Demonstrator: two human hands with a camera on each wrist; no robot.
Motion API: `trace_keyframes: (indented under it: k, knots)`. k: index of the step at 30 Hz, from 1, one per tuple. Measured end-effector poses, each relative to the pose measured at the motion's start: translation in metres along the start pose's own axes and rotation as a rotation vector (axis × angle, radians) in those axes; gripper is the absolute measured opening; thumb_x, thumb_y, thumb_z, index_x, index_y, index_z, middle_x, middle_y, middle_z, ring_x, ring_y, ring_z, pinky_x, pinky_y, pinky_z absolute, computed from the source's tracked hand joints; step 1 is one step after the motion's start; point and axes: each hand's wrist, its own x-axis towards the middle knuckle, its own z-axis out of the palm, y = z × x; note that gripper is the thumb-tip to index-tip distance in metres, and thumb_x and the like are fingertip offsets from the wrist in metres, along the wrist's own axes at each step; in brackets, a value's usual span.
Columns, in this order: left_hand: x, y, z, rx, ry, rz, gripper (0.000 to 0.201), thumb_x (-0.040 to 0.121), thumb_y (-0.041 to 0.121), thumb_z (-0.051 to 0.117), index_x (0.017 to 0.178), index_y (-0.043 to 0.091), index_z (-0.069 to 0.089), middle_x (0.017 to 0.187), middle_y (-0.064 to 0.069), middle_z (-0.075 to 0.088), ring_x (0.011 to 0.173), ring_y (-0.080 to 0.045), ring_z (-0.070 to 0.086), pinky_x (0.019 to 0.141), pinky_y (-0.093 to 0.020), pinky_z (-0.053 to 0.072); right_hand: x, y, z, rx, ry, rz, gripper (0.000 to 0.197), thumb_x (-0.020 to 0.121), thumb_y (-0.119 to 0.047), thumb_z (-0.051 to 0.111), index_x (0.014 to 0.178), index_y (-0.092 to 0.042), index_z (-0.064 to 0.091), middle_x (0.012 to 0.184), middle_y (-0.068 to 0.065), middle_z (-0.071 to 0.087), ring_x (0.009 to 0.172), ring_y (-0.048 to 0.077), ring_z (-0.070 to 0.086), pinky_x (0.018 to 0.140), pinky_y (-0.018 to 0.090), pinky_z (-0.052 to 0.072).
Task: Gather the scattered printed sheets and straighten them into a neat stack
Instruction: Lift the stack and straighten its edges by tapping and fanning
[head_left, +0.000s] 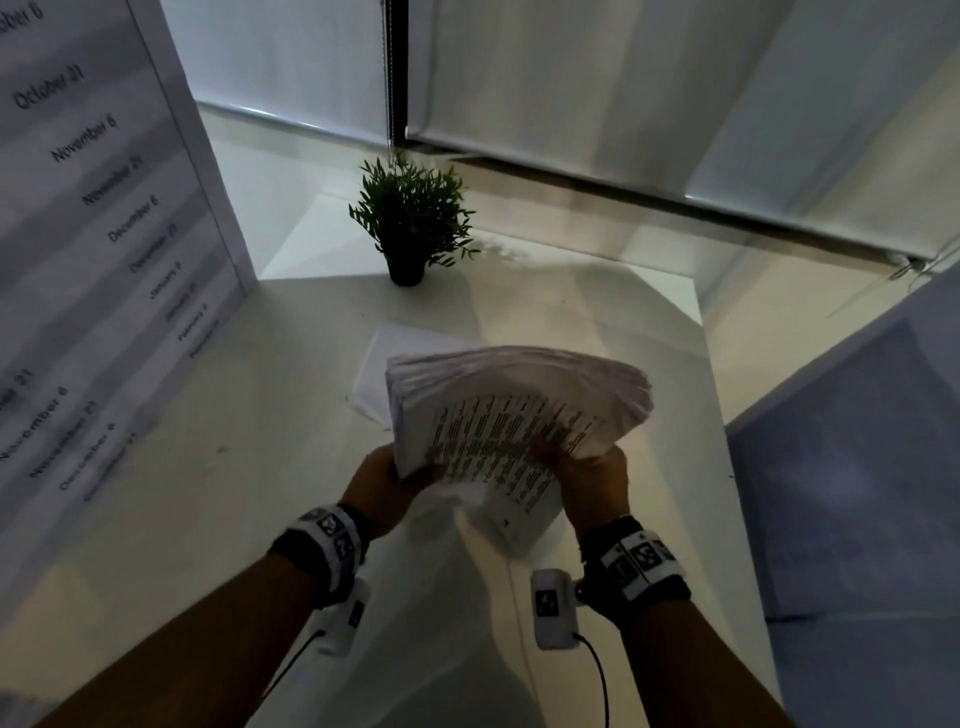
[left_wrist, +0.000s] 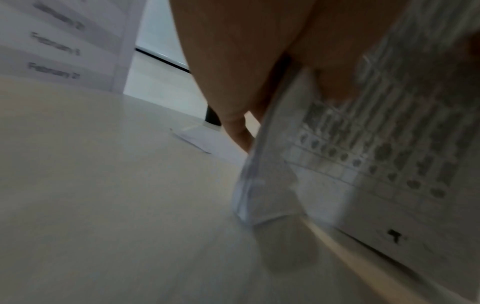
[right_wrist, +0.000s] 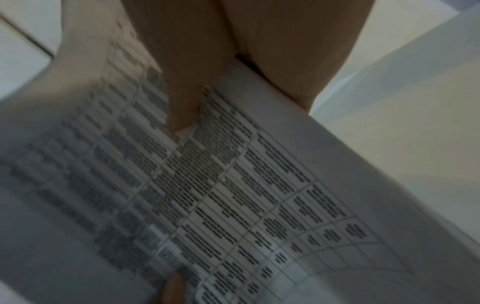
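Note:
A thick bundle of printed sheets with tables of text is held upright above the white table, its top edges fanned and bowed to the right. My left hand grips its lower left corner, and my right hand grips its right side, thumb pressed on the printed face. In the left wrist view the bundle's lower corner hangs just over the tabletop. Another white sheet lies flat on the table behind the bundle, partly hidden by it.
A small potted plant stands at the table's far edge. A large printed board listing dates leans along the left side. A blue-grey panel borders the right. Window blinds hang beyond.

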Motion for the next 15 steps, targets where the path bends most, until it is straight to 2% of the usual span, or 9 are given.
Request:
trace_keyframes:
  k: [2,3,5,7,9,11,13,15]
  knots:
    - [0.002,-0.001,0.003,-0.018,0.088,-0.038,0.040,0.078,0.048,0.071,0.108,0.021,0.069,0.103,-0.001,0.071,0.092,-0.018,0.067,0.084,-0.037,0.057,0.000,-0.005,0.002,-0.014,0.008,-0.009,0.023,0.066,-0.014,0.086,0.082,-0.024,0.073,0.088,0.000,0.075,0.087,0.024,0.072,0.075,0.039,0.061]
    - [0.001,0.002,0.001,-0.020,0.113,-0.036,0.034,0.081,0.042,0.071,0.107,0.019,0.069,0.098,-0.001,0.071,0.089,-0.018,0.068,0.078,-0.030,0.057,0.001,-0.006,-0.001,-0.003,0.011,-0.033,0.023,0.067,-0.012,0.086,0.082,-0.023,0.072,0.085,-0.002,0.075,0.084,0.020,0.072,0.072,0.035,0.061]
    - [-0.001,0.002,-0.001,-0.018,0.119,-0.002,0.040,0.080,0.043,0.072,0.111,0.018,0.068,0.099,0.001,0.071,0.088,-0.014,0.068,0.072,-0.022,0.054,0.001,-0.008,-0.003,0.038,-0.005,-0.059,0.024,0.067,-0.007,0.085,0.078,-0.023,0.072,0.077,-0.006,0.075,0.077,0.015,0.072,0.067,0.029,0.060]
    - [-0.008,-0.002,0.000,-0.052,0.089,0.008,0.057,0.069,0.059,0.072,0.112,0.022,0.067,0.105,0.003,0.071,0.094,-0.014,0.067,0.080,-0.030,0.058,-0.004,-0.002,0.001,0.000,-0.034,-0.025,0.027,0.066,-0.008,0.086,0.075,-0.027,0.069,0.078,-0.006,0.074,0.076,0.017,0.071,0.068,0.032,0.060]
    - [-0.013,-0.007,0.002,-0.084,0.103,0.007,0.066,0.059,0.070,0.071,0.110,0.028,0.067,0.109,0.003,0.071,0.100,-0.017,0.067,0.087,-0.039,0.057,-0.012,0.004,0.006,-0.048,-0.062,0.000,0.032,0.065,-0.011,0.087,0.076,-0.034,0.067,0.083,-0.010,0.071,0.077,0.011,0.070,0.071,0.030,0.059]
    - [-0.013,-0.002,0.001,-0.170,0.153,0.034,0.065,0.058,0.065,0.076,0.109,0.025,0.067,0.107,0.005,0.072,0.097,-0.013,0.070,0.084,-0.040,0.059,-0.014,0.007,0.007,-0.049,-0.052,-0.006,0.036,0.065,-0.010,0.087,0.073,-0.040,0.070,0.082,-0.013,0.071,0.078,0.005,0.069,0.072,0.029,0.059]
    - [-0.018,0.013,-0.002,-0.249,0.239,0.068,0.054,0.064,0.051,0.080,0.109,0.023,0.066,0.103,0.009,0.071,0.093,-0.007,0.070,0.078,-0.033,0.061,-0.016,0.006,0.005,-0.044,-0.047,-0.002,0.038,0.066,-0.008,0.086,0.073,-0.042,0.070,0.081,-0.013,0.072,0.079,0.005,0.069,0.077,0.036,0.059]
    - [-0.026,0.032,-0.006,-0.285,0.331,0.176,0.048,0.069,0.047,0.079,0.110,0.027,0.062,0.104,0.010,0.070,0.094,-0.005,0.069,0.074,-0.024,0.060,-0.021,0.003,0.003,-0.040,-0.075,-0.020,0.042,0.066,-0.004,0.085,0.075,-0.042,0.069,0.077,-0.013,0.072,0.075,0.002,0.068,0.080,0.038,0.058]
